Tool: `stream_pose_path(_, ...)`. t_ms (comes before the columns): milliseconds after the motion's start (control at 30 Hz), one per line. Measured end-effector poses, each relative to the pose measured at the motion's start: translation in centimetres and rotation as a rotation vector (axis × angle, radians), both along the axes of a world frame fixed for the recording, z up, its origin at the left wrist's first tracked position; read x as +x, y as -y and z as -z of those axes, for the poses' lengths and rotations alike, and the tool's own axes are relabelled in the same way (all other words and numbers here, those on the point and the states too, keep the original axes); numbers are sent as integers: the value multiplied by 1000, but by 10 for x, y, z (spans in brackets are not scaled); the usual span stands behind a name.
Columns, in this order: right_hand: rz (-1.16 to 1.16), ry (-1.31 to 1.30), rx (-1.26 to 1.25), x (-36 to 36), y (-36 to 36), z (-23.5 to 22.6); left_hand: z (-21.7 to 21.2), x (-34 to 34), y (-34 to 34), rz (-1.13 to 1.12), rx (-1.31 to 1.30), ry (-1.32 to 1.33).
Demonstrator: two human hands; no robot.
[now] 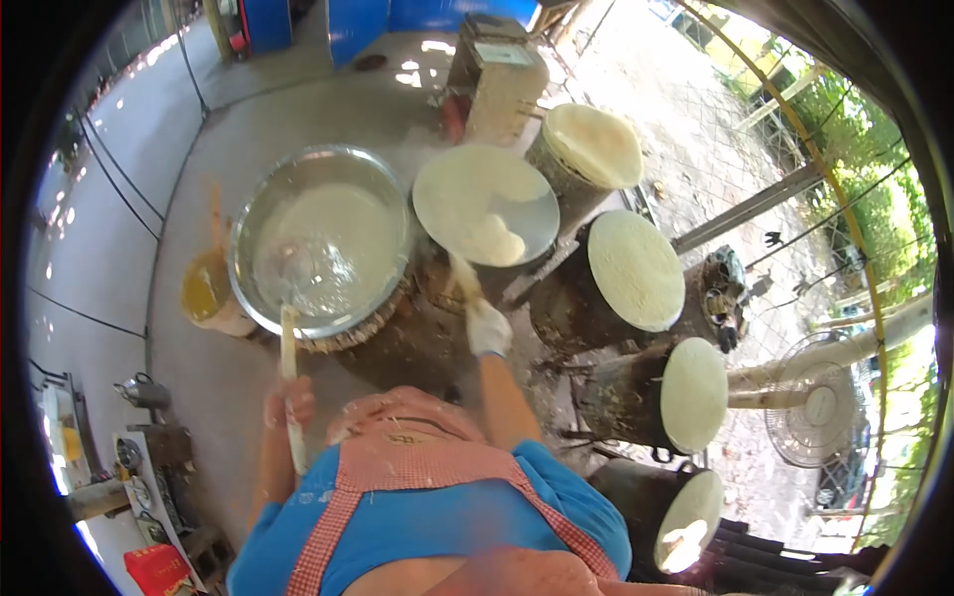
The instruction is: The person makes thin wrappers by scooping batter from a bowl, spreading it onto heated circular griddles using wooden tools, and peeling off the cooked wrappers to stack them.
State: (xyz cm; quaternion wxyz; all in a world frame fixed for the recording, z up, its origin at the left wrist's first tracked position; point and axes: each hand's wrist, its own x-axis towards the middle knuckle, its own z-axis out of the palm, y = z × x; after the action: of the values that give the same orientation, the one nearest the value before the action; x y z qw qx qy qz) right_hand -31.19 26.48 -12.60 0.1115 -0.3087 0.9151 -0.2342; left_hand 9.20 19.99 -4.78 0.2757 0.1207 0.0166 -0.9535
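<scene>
Left hand (289, 400): fingers wrapped round a long pale handle (289, 348), firm hold. Handle runs up over the near rim of the wide metal basin (328, 167); a rounded shape, likely its head, shows blurry in the cream-coloured batter (343, 219) inside.

Right hand (489, 328): white covering on it, looks like a glove. Fingers curled round a short pale tool (462, 273), which reaches up to the near edge of the round griddle (539, 214). Exact finger closure too blurred to tell.

Griddle is just right of the basin. Pale batter coats most of it, grey metal bare on the right side, thicker lump near the front edge. Can't tell if the lump is all batter or partly the tool's end.

Four more pale-topped rounds on dark drum stoves arc down the right: one at the back (593, 144), then second (636, 270), third (694, 395) and nearest (689, 521).

Bucket (207, 288) with yellowish contents sits just left of the basin. Fan (817, 407) far right, red box (159, 571) lower left. Person wears a blue shirt (427, 521) and red-checked apron (427, 465).
</scene>
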Motion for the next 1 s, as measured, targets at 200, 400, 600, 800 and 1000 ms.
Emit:
stream_pose_path(200, 242, 224, -265, -72, -11, -26, 7, 0, -21, 26, 44, -115)
stream_pose_path(400, -71, 29, -23, -58, -28, 0, 44, -17, -29, 84, 194, -137)
stream_pose_path(600, 200, 75, -338, -138, -1, -8, 20, -69, -20, 126, 221, 111)
stream_pose_path(800, -56, -3, -24, -117, -60, 30, 31, -84, -13, 215, 247, 131)
stream_pose_path(1000, 80, -26, -212, -198, 3, -16, 8, -158, 1, 171, 355, 246)
